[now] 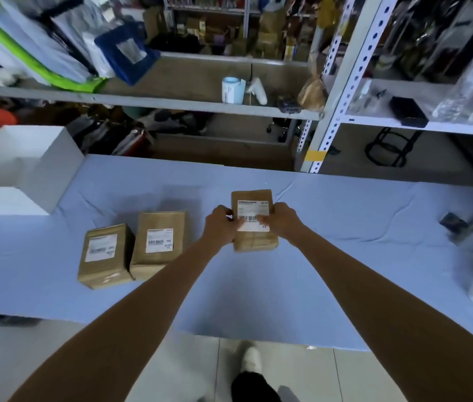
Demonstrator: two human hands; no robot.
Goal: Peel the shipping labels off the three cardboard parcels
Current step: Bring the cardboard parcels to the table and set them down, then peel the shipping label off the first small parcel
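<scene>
A blue-covered table [316,256] carries a white box [20,169] at its far left and three brown cardboard parcels. The left parcel [103,258] and middle parcel [157,245] stand touching side by side with their white labels on, and the right parcel [255,240] lies apart near the table's middle. The left hand [219,224] grips that right parcel's left edge. The right hand [283,221] holds its right side, with a finger laid across its label [254,211], which lies flat.
</scene>
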